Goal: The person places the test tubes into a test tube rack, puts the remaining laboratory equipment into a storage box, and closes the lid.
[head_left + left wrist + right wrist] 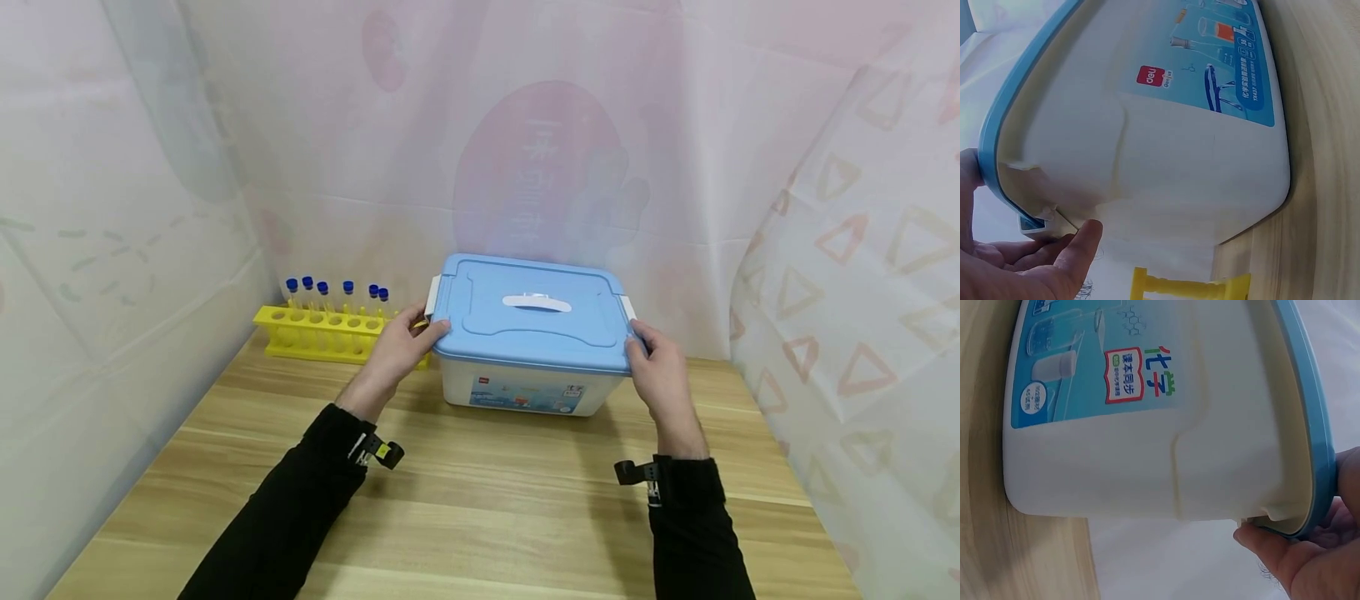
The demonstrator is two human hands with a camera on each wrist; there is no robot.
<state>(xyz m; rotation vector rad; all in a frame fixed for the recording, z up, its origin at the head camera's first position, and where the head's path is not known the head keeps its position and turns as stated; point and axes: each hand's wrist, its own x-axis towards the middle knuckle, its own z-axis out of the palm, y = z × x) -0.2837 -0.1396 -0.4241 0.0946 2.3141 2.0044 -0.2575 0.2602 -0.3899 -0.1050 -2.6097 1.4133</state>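
Observation:
A lidded plastic storage box [454,382] stands on the table, its white body carrying a blue printed label [1210,81]. Its light blue lid [540,283] is on and has a white carrying handle [537,303] on top. At the box's left end my left hand [399,346] grips the lid's rim, thumb on top and fingers underneath by the white latch [1054,226]. The right hand [662,367] holds the opposite end the same way, with a fingertip under the rim in the right wrist view. Part of the right latch [628,308] shows above that hand.
A yellow test tube rack [315,318] with several blue-capped tubes stands left of the box, close to the left hand. The wood-grain table [480,500] extends in front. Pale printed curtains [337,125] hang behind and on both sides.

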